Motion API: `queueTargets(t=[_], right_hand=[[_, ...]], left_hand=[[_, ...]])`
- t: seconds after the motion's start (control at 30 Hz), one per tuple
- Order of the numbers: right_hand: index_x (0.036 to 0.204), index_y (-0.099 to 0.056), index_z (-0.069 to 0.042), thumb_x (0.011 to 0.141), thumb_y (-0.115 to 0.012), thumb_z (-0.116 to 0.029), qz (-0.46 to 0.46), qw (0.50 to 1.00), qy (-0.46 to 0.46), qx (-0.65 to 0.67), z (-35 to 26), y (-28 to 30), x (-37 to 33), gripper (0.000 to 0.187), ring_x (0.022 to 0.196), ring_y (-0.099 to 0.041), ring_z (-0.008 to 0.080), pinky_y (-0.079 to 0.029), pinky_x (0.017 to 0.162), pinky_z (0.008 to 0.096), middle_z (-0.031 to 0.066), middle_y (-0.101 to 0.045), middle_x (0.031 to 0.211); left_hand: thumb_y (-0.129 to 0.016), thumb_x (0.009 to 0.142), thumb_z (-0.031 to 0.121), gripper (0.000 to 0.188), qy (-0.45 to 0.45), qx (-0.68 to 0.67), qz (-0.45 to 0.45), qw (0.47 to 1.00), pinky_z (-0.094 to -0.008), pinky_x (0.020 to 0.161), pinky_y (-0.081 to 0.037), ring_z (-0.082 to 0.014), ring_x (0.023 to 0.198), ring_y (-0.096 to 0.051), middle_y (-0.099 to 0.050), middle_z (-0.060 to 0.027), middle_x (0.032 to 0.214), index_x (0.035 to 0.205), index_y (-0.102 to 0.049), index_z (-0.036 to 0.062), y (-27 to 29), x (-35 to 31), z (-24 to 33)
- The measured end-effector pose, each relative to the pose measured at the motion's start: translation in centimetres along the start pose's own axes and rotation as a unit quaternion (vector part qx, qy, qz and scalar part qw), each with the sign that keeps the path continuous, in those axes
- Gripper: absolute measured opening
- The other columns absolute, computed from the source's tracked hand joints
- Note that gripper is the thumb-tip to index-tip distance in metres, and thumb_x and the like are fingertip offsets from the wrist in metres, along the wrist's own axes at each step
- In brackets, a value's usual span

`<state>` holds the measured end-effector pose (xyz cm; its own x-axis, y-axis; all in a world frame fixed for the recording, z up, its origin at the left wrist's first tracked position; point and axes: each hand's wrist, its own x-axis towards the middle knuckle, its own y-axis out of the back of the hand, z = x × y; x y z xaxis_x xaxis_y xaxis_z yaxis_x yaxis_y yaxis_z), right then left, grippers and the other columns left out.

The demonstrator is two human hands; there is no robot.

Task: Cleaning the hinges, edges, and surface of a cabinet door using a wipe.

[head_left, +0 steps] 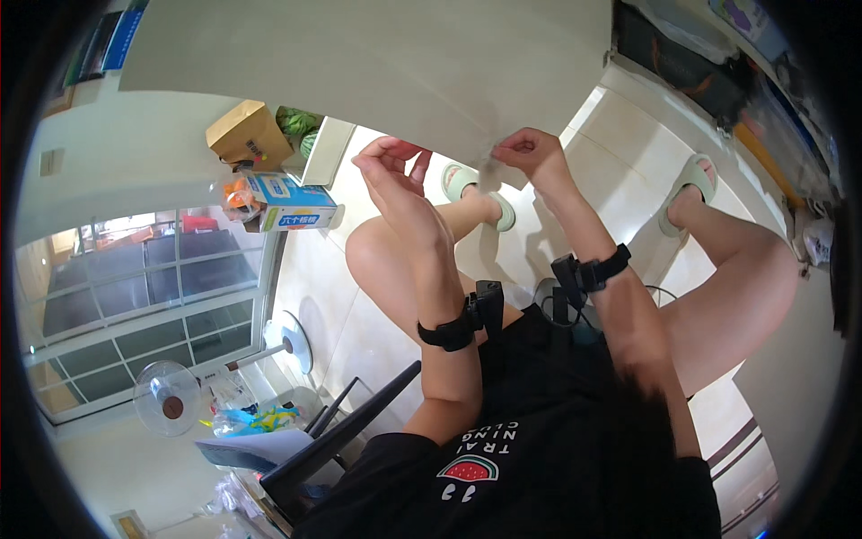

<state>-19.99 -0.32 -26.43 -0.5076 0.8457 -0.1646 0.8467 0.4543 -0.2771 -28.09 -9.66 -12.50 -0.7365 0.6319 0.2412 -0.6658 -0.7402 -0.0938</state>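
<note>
A large pale board (359, 63) with a smooth surface spans the top of the view. By its near edge, my left hand (401, 175) is raised with fingers bent and apart, and nothing shows between them. My right hand (536, 160) is closed in a pinch at the same edge, farther right. From its fingertips hangs a small, whitish, wispy thing (488, 174), too thin and blurred to name. Both wrists wear black straps with small boxes. My knees are spread below the board.
A blue and white carton (292, 205), a brown paper bag (249, 135) and green striped melons (308, 144) stand at left. Fans (171, 402) stand near a gridded glass door (148, 278). A black chair (346, 431) is close on my left. Shelves with bags (763, 108) line the right.
</note>
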Motion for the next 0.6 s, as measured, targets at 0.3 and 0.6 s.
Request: queueTargets(t=[0.3, 0.6], right_hand=[[0.099, -0.054, -0.003, 0.084, -0.058, 0.000, -0.007, 0.947, -0.038, 0.319, -3.2, 4.9, -3.0, 0.016, 0.086, -0.059, 0.0152, -0.052, 0.078, 0.0281, 0.0064, -0.059, 0.096], [0.121, -0.045, -0.003, 0.093, -0.044, -0.011, 0.019, 0.873, -0.061, 0.483, -4.8, 4.1, -5.3, 0.029, 0.108, -0.054, 0.0202, -0.047, 0.095, 0.0356, 0.0097, -0.053, 0.119]], left_hand=[[-0.027, 0.097, 0.046, 0.048, 0.070, -0.068, 0.052, 0.994, -0.0402, 0.092, -0.038, -0.0222, 0.101, -0.052, -0.054, -0.0114, 0.108, 0.110, -0.047, 0.0045, -1.9, -2.3, 1.3], [-0.030, 0.097, 0.030, 0.032, -0.068, 0.023, 0.082, 0.994, -0.0363, 0.092, -0.039, -0.0207, 0.104, -0.049, -0.049, -0.0118, 0.105, 0.108, -0.041, 0.0030, -1.8, -2.6, 2.0]])
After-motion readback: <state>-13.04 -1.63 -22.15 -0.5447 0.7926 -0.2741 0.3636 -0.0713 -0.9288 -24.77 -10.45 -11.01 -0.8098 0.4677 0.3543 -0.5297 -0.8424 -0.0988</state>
